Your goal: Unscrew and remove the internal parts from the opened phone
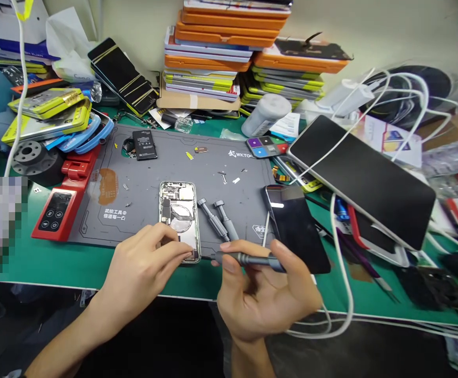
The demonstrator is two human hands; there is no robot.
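An opened phone (188, 205) with its inner parts bare lies upright in front of me on the grey work mat (142, 202). My left hand (144, 257) rests over its lower left part, thumb and fingertips pinched together at the bottom end; what they grip, if anything, is hidden. In my right hand (264, 299) is a grey screwdriver (248, 258), held nearly level between thumb and fingers, its tip end just right of the phone. Two more screwdrivers (212, 219) (226, 220) lie beside the phone. A black phone battery (145, 145) sits at the mat's upper left.
A dark phone screen (298, 228) lies right of the mat, near a tablet (363, 178) and white cables (341, 257). Stacked orange cases (229, 31) stand at the back. A red device with buttons (55, 212) borders the mat's left. Small parts (224, 177) dot the mat.
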